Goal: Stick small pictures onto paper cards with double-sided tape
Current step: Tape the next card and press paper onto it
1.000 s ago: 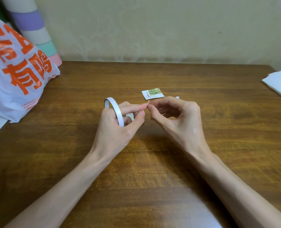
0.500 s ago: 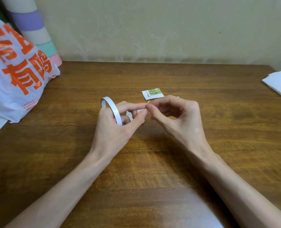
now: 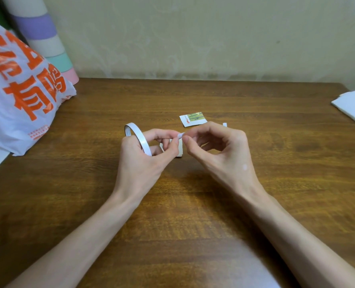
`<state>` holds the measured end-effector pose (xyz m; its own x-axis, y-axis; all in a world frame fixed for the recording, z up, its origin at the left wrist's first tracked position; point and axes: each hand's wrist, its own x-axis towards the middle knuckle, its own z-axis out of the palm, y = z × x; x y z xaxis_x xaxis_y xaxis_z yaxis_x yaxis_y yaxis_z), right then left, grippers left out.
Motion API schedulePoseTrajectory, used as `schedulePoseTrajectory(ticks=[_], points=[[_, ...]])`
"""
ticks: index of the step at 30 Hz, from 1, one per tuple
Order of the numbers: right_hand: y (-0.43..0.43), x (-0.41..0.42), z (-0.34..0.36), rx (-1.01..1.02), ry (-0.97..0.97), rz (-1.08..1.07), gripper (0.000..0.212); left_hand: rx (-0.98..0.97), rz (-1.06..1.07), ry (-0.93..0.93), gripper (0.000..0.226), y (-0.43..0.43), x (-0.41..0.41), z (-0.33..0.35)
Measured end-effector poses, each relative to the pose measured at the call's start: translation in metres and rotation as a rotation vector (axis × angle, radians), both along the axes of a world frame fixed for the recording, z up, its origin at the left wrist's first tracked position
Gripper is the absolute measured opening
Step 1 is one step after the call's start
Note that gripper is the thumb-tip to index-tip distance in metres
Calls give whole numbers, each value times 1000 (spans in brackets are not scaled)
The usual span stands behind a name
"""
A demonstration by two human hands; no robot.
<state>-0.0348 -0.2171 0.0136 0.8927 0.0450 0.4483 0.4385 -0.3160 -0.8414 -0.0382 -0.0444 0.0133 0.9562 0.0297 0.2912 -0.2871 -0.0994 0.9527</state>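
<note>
Tape end [image 3: 180,135] now peeled up, I think | left hand [image 3: 143,163] grips tape roll [image 3: 139,140] | right hand [image 3: 222,152] pinches tape end | strip soon for small picture [image 3: 193,119], 12 o'clock of hands

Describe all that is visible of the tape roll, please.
The tape roll is a thin white ring with a narrow glossy band and faint print on its inner face. It stands on edge above the table, held by the left hand, whose fingers seem to pass through it. Its short tape end is pinched by that hand and the right hand.
</note>
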Motion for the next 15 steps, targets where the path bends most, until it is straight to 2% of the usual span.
schedulePoseTrajectory(ticks=[9, 15], points=[[-2, 3, -3, 27, -13, -55, 5, 48, -64, -3, 24, 0, -1, -2], [-3, 3, -5, 30, 3, -69, 4, 63, -96, 6, 27, 2, 1, -3]])
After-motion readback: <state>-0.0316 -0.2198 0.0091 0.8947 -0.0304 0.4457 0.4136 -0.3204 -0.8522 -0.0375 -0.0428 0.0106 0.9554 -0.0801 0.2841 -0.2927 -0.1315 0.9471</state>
